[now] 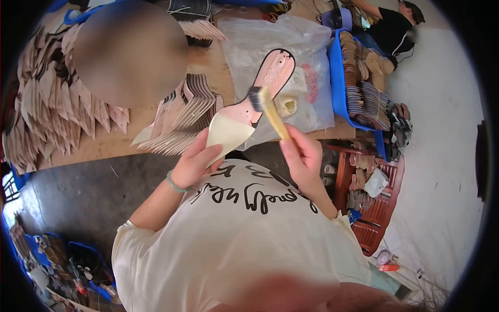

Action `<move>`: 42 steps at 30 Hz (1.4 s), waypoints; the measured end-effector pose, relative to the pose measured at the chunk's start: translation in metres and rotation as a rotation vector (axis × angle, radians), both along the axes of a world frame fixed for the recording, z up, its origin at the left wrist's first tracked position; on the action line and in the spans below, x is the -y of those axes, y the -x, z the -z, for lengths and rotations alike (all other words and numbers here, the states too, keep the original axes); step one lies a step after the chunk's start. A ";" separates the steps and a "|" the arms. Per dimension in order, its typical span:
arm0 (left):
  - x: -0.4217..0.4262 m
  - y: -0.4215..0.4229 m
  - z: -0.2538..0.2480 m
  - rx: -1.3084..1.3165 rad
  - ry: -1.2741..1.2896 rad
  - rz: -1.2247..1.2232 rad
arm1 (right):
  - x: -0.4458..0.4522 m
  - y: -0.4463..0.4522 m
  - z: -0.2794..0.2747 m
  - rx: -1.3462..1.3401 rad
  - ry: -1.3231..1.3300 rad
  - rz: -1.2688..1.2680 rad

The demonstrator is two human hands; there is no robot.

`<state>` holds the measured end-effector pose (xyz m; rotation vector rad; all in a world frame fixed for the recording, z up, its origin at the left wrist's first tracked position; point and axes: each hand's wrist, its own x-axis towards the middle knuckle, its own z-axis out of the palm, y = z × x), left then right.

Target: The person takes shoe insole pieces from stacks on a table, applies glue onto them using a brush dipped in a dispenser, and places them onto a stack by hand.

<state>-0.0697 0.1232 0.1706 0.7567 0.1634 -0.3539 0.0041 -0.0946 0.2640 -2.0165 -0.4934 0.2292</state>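
Observation:
My left hand (196,160) is closed around the front end of a shoe insole (274,70). The insole is pink with a dark edge, and a cream flap (226,136) covers its front part. My right hand (304,153) grips a brush (276,118) by its yellowish handle. The brush's dark bristles meet the middle of the insole, just above the flap. Under the far end of the insole lies a clear plastic sheet (236,39). On that sheet sits a small cream cup (286,106), beside the brush.
A fanned stack of insoles (192,112) lies left on the table (96,143), with many more further left (39,99). At right, a blue crate (340,86) holds shoe parts. Below it stands a reddish-brown rack (382,216). Another person (397,31) is at the upper right.

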 end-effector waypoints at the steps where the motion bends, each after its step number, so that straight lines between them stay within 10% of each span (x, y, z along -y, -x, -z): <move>1: 0.001 -0.001 -0.001 -0.012 0.004 -0.023 | -0.005 -0.003 0.000 0.017 0.079 -0.056; 24: 0.005 -0.024 0.027 0.078 -0.401 -0.064 | -0.060 -0.025 0.049 0.119 0.397 -0.006; 32: -0.127 -0.044 0.093 0.083 -1.153 -0.564 | -0.028 -0.025 0.028 -0.041 -0.034 0.096; 38: -0.289 -0.025 0.104 -0.104 -2.350 -0.431 | -0.007 -0.017 0.045 -0.136 -0.039 0.237; 42: -0.330 -0.030 0.093 -0.632 -2.075 -0.428 | -0.004 -0.014 0.053 -0.147 -0.070 0.212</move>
